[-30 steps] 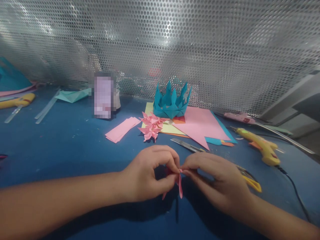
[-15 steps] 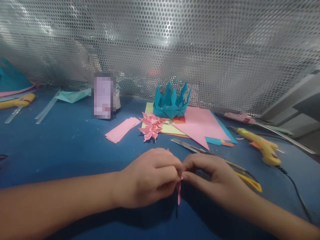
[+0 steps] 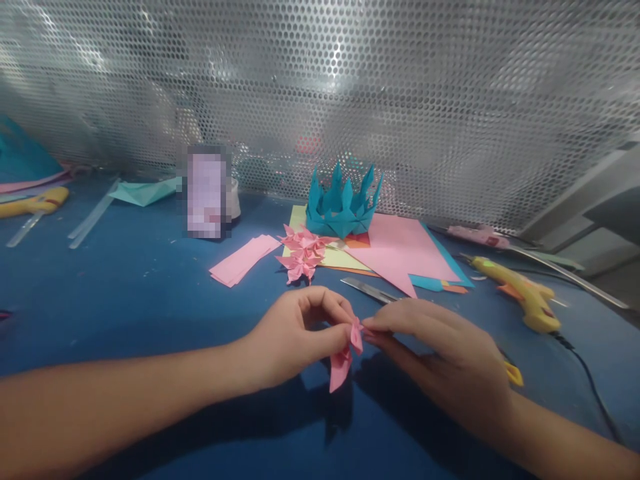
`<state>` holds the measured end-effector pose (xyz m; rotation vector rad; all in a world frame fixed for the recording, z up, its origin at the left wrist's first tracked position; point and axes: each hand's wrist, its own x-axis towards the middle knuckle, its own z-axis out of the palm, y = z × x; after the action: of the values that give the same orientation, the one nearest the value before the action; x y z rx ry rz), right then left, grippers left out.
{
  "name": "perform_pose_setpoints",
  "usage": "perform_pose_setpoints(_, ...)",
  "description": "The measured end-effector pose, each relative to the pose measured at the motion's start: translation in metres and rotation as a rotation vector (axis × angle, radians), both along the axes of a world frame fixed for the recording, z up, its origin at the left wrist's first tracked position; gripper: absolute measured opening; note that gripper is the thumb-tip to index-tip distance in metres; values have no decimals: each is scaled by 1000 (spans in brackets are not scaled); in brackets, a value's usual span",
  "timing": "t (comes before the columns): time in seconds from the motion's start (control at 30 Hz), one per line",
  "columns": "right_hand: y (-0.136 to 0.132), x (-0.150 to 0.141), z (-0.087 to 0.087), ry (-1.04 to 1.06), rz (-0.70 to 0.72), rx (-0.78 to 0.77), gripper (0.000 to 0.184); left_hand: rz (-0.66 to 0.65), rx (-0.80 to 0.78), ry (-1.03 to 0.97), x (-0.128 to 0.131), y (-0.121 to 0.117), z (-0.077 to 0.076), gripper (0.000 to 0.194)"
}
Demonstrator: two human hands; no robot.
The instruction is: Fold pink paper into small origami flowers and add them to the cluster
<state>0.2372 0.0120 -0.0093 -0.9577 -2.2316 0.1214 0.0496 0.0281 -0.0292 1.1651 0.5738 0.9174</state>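
A small pink folded-paper piece point(image 3: 341, 370) hangs between my hands, its pointed petals facing down and right. My left hand point(image 3: 295, 343) pinches it with thumb and forefinger. The fingertips of my right hand point(image 3: 440, 363) close on the piece's right-hand tip. Just beyond my hands lie several pink paper flowers point(image 3: 301, 257), and left of them is a fanned stack of pink paper strips point(image 3: 245, 260). A utility knife point(image 3: 367, 289) shows its blade past my right hand, which covers much of the handle.
A teal folded-paper crown point(image 3: 341, 217) stands on coloured sheets point(image 3: 400, 250) at the back. A yellow glue gun point(image 3: 525, 293) with a black cord lies right. Clear glue sticks point(image 3: 95, 217) and a blurred phone-like object point(image 3: 207, 193) are left, before a perforated metal panel point(image 3: 320, 87).
My left hand has turned, so its thumb and more of the pink piece now show. My right hand has rolled over, with its back upward, covering more of the knife.
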Motion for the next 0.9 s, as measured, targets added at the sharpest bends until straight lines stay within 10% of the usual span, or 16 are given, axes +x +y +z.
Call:
perform_pose_setpoints(0.6, 0, 3, -1, -105, 95, 251, 16, -44, -125, 31, 0, -3, 6, 13)
perform_pose_setpoints(0.9, -3, -1, -1, 41, -8, 73, 12, 75, 244, 229, -3, -6, 5, 13)
